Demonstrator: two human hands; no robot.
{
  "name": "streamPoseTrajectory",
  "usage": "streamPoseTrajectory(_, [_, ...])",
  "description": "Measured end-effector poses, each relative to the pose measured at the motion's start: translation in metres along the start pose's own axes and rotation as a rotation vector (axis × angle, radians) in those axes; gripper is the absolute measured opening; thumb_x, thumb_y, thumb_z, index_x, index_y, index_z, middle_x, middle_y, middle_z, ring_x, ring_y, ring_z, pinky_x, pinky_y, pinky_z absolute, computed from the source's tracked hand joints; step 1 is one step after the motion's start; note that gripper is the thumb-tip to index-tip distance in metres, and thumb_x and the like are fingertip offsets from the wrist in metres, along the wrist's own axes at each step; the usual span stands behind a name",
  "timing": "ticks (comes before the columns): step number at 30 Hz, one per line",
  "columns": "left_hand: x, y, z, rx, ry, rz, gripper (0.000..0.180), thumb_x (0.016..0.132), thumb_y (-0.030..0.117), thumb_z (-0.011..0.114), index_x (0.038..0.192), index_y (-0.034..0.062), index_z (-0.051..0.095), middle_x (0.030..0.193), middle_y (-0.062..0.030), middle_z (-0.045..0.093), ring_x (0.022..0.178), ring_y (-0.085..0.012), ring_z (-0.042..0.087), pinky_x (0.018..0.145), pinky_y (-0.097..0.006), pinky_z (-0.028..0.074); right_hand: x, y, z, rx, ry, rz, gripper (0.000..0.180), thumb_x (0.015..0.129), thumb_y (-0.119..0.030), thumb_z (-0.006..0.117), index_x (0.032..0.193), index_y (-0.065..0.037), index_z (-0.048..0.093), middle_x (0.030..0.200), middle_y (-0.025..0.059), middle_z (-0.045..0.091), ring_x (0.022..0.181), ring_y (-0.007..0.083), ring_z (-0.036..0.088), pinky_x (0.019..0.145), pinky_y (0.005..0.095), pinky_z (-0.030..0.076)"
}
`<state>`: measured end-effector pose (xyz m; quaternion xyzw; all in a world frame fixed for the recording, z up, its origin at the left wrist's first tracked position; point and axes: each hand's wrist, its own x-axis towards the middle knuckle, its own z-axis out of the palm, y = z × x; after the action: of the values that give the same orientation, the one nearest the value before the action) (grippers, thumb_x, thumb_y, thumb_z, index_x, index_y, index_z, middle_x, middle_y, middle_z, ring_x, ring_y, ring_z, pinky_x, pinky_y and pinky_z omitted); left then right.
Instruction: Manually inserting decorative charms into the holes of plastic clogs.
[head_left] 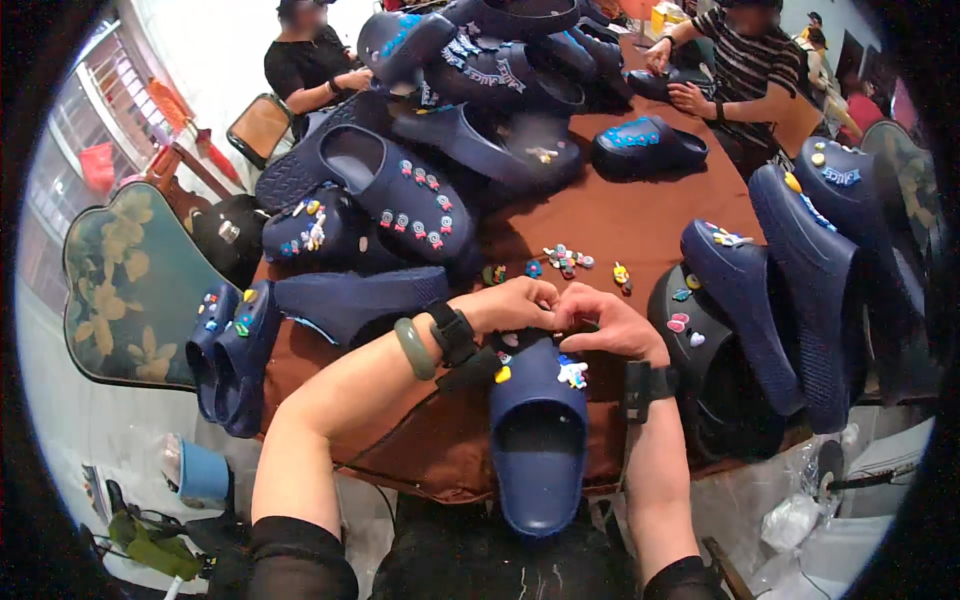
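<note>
A navy foam clog (538, 440) lies on the brown table (640, 215) right in front of me, toe pointing away. Small coloured charms sit on its upper. My left hand (515, 303) and my right hand (612, 323) meet over its toe, fingertips pinched together on the upper; what they pinch is hidden. Each wrist wears a black strap, and the left also has a green bangle (413, 348). Loose charms (565, 261) lie scattered just beyond my hands.
Many navy clogs (400, 190) are piled at the back and left. Black and navy clogs (740, 300) stand at my right. Two people sit at the far side, one with hands on a clog (648, 145). A padded chair back (130, 285) stands left.
</note>
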<state>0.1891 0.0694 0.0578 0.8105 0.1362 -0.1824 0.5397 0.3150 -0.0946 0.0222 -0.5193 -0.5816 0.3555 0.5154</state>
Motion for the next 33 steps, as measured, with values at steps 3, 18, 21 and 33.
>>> streamPoseTrajectory(3, [0.003, -0.012, -0.002, -0.038, -0.017, 0.041, 0.026, 0.085, 0.029, 0.067, 0.1, 0.0078, 0.063, 0.082, 0.0049, 0.061, 0.072, -0.0038, 0.053, 0.059, -0.022, 0.042, -0.001, -0.007, 0.005, -0.131, 0.005, -0.023, 0.014, 0.076, -0.008, 0.074, 0.087, -0.003, 0.066, 0.088, 0.0032, 0.06, 0.088, 0.0145, 0.057, 0.082, 0.0294, 0.044])
streamPoseTrajectory(18, [-0.1, -0.066, 0.058, -0.082, 0.618, 0.402, 0.055, 0.088, 0.032, 0.061, 0.131, 0.0015, 0.043, 0.126, -0.0201, 0.048, 0.122, -0.0346, 0.042, 0.104, -0.042, 0.033, -0.009, -0.003, 0.01, -0.252, 0.218, 0.068, 0.018, 0.078, -0.008, 0.072, 0.095, -0.004, 0.072, 0.087, 0.0084, 0.069, 0.082, 0.0173, 0.063, 0.077, 0.0304, 0.049])
streamPoseTrajectory(21, [-0.138, -0.054, 0.087, 0.33, 0.621, 0.336, 0.101, 0.078, 0.038, 0.074, 0.145, -0.0034, 0.012, 0.143, -0.023, 0.027, 0.137, -0.0355, 0.024, 0.113, -0.044, 0.022, -0.013, -0.018, 0.016, -0.452, 0.213, -0.081, 0.019, 0.073, -0.005, 0.075, 0.091, -0.005, 0.072, 0.085, 0.0084, 0.067, 0.086, 0.0212, 0.062, 0.078, 0.0325, 0.05])
streamPoseTrajectory(33, [-0.127, -0.086, 0.131, 0.404, 0.602, 0.252, 0.098, 0.084, 0.056, 0.053, 0.144, -0.0076, 0.009, 0.142, -0.0292, 0.024, 0.136, -0.0417, 0.019, 0.11, -0.053, 0.011, -0.031, -0.054, 0.063, -1.371, 0.168, -0.184, 0.033, 0.075, -0.007, 0.058, 0.107, -0.007, 0.065, 0.098, 0.0067, 0.063, 0.102, 0.0245, 0.056, 0.087, 0.0372, 0.044])
